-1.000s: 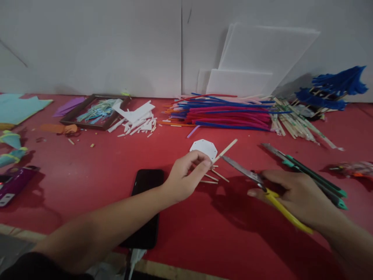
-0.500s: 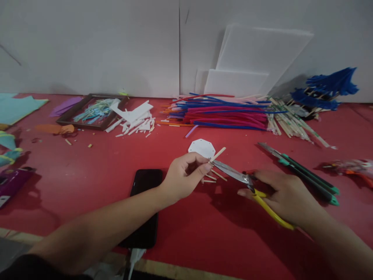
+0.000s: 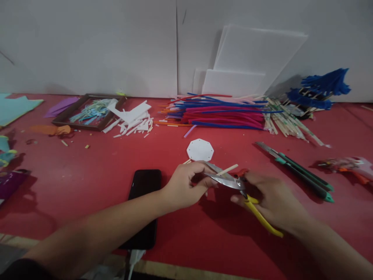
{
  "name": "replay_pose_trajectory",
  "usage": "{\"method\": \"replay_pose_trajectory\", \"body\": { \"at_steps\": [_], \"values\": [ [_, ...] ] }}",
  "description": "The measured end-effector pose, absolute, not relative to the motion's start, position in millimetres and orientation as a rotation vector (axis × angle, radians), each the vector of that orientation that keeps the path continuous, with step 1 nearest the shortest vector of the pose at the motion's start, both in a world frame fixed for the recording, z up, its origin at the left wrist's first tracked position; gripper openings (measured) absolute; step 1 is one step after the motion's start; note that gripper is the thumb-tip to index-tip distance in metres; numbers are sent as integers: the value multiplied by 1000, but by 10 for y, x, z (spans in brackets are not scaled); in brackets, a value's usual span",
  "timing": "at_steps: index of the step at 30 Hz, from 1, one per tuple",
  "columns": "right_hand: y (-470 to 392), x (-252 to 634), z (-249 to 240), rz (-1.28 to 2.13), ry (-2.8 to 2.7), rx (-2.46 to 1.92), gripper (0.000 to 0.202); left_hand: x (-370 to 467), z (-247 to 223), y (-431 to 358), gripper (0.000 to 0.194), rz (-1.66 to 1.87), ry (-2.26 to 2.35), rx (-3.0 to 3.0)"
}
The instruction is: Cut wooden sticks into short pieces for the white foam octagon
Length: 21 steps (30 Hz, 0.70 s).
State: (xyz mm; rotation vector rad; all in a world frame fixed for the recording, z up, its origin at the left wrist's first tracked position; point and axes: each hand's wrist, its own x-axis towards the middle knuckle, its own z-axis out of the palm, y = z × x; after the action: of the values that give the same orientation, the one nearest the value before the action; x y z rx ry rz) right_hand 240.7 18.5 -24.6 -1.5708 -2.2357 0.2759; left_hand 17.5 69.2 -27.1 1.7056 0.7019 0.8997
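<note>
Pinched in my left hand (image 3: 185, 184) is a thin wooden stick (image 3: 227, 170), its free end pointing up to the right. My right hand (image 3: 271, 198) is closed on the yellow handles of a pair of scissors (image 3: 262, 219). The scissor blades are parted, and the stick lies between them close to my left fingertips. Just beyond my left hand, a white octagonal piece (image 3: 200, 150) with small holes near its edge lies flat. Another bit of stick (image 3: 187, 161) shows behind my left hand.
A black phone (image 3: 145, 186) lies under my left forearm. Two cutter knives (image 3: 303, 173) are at the right. Behind are coloured pipe cleaners (image 3: 224, 114), wrapped sticks (image 3: 287, 118), white scraps (image 3: 134, 116) and a brown frame (image 3: 100, 126).
The scissors have opened wider around the stick, and both hands have moved slightly. The short sticks seen below my left fingers are now mostly hidden. The view has shifted a little.
</note>
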Motion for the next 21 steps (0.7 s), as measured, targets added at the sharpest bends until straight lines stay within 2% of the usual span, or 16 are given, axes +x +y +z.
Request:
{"method": "replay_pose_trajectory", "body": {
  "at_steps": [7, 12, 21],
  "values": [
    [157, 2376, -280, 33, -2274, -1616, 42, 168, -270, 689, 9, 849, 728, 1724],
    [126, 2371, -317, -102, -2311, -1557, 42, 173, -285, 693, 16, 838, 726, 1685],
    [143, 2344, -320, -80, -2233, -1546, 44, 162, -240, 637, 22, 886, 656, 1804]
  ]
}}
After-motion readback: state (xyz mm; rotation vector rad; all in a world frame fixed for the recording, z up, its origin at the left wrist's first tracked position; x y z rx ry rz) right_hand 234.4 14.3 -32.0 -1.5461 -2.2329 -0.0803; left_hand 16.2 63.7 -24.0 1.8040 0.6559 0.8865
